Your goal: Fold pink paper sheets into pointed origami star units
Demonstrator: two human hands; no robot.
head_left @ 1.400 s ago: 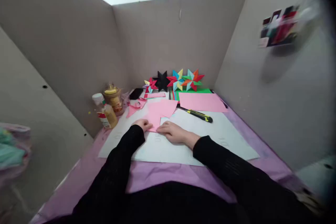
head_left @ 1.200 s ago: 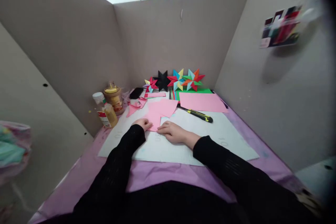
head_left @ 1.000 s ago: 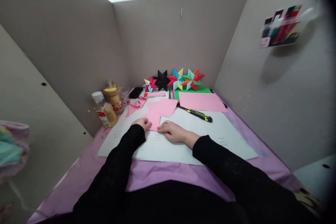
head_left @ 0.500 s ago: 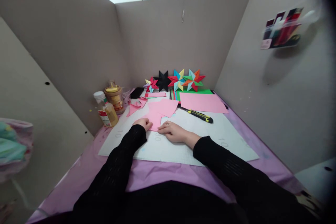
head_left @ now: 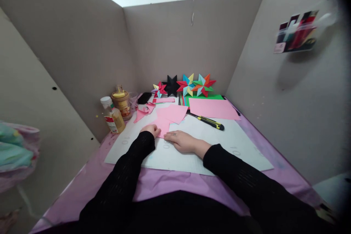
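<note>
A pink sheet of paper (head_left: 163, 127) lies on the white board between my two hands, its near edge toward me. My left hand (head_left: 150, 129) has its fingers curled together at the sheet's left side, pinching it; the fingertips are partly hidden. On the near right edge of the same sheet, my right hand (head_left: 181, 141) rests flat with fingers stretched out, a ring on one of them. Just beyond the hands, another pink piece (head_left: 178, 113) overlaps the sheet. Folded pink paper pieces (head_left: 144, 111) lie farther to the left.
A yellow-black utility knife (head_left: 210, 121) lies right of the papers, below a large pink sheet (head_left: 214, 108). Several folded paper stars (head_left: 188, 85) lean along the back wall. A glue bottle (head_left: 113, 115), a lidded jar (head_left: 122, 104) and a black phone (head_left: 144, 98) stand or lie left.
My right hand has settled flatter, its fingers sliding slightly along the paper's near edge. The left hand keeps its place on the sheet. The whole view has shifted slightly.
</note>
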